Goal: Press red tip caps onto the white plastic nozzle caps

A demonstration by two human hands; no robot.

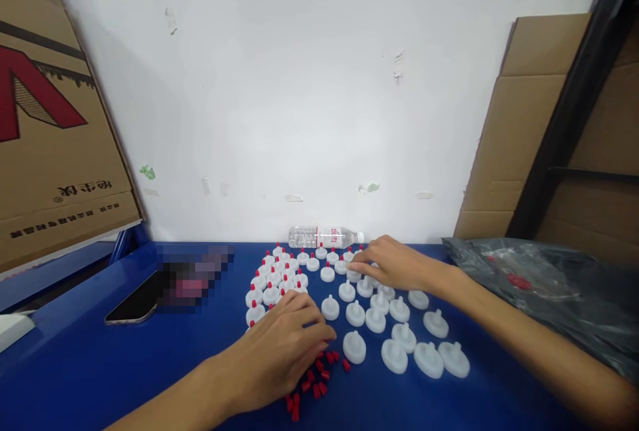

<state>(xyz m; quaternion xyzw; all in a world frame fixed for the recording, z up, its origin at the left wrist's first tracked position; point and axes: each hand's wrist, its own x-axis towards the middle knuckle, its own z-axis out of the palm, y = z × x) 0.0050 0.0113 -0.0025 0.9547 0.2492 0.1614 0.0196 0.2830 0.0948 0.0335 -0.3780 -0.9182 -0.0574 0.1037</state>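
My left hand [282, 350] is closed, its fingers curled and bent down over a pile of small red caps [320, 366]. Whatever its fingertips may pinch is hidden. Farther back, my right hand [387, 263] has its thumb and fingers brought together on a white round lid [353, 276], partly covered by the fingers. Left of and behind my hands stand several white lids with red caps on their spouts [273, 276]. To the right, several white lids with bare spouts [375, 319] are spread over the blue table [200, 351].
A clear plastic bottle [327, 237] lies along the white wall. On the left are a phone [137, 298], a blurred patch and a printed cardboard box [60, 151]. Grey plastic sheeting [554, 298] covers the right side, with flattened cardboard [519, 118] behind it.
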